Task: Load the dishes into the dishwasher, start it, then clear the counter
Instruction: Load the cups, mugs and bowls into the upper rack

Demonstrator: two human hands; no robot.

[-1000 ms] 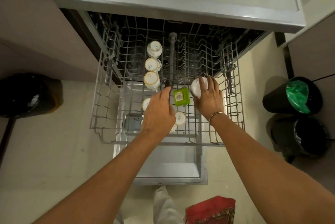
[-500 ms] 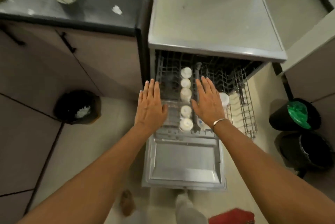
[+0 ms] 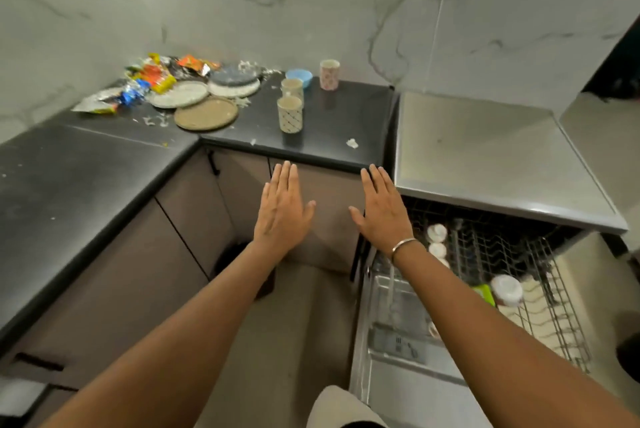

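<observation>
My view has swung off the dishwasher (image 3: 485, 157) to the black tabletop (image 3: 332, 122) - both hands have left the pulled-out rack (image 3: 554, 289) with nothing in them. I judge the last cup is set down, with white cups (image 3: 437, 232) lined up in the rack, and the next fetch begins. Plates (image 3: 206, 113), a blue bowl (image 3: 299, 75) and patterned tumblers (image 3: 290, 114) wait on the tabletop beside wrappers (image 3: 152, 75).

My left hand (image 3: 282, 211) and right hand (image 3: 382, 211) hover flat, fingers straight, short of the tabletop's front edge. There is bare room between that edge and the nearest tumbler - the rack juts out on my right.

Single head view, wide-angle, facing forward-down; counter (image 3: 332, 115) ahead-left, dishwasher (image 3: 485, 157) close right.
</observation>
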